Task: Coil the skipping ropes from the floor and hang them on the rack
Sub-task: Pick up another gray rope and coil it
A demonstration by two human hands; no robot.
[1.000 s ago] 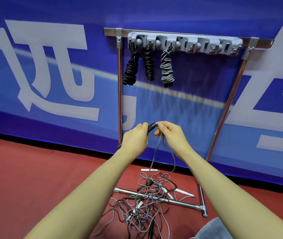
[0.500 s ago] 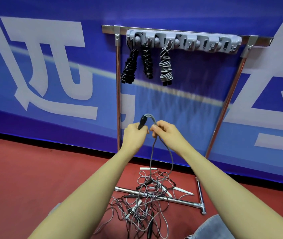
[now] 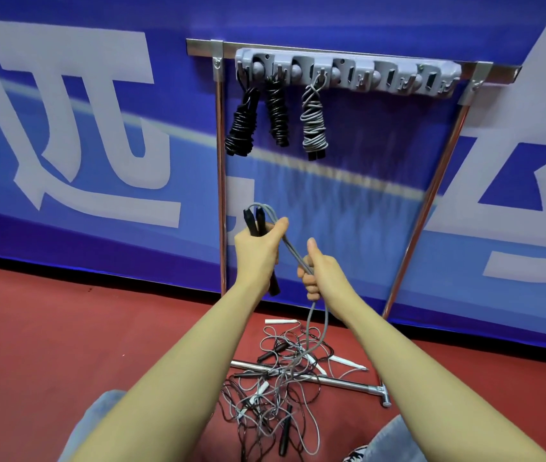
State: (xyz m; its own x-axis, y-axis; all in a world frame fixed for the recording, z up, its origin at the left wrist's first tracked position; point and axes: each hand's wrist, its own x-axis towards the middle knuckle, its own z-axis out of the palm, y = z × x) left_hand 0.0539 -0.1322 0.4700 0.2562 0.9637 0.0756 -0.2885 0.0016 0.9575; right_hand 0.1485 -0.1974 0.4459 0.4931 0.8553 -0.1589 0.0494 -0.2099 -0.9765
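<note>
Head view is showing the left hand [image 3: 258, 251] holding two black handles [image 3: 255, 221] together, while the right hand [image 3: 318, 275] is gripping the grey rope [image 3: 293, 253] just below. The rope is trailing down into the tangled pile [image 3: 275, 385] on the floor. It looks like coiling is starting; next, winding loops, then hanging on the rack [image 3: 394, 76].
</note>
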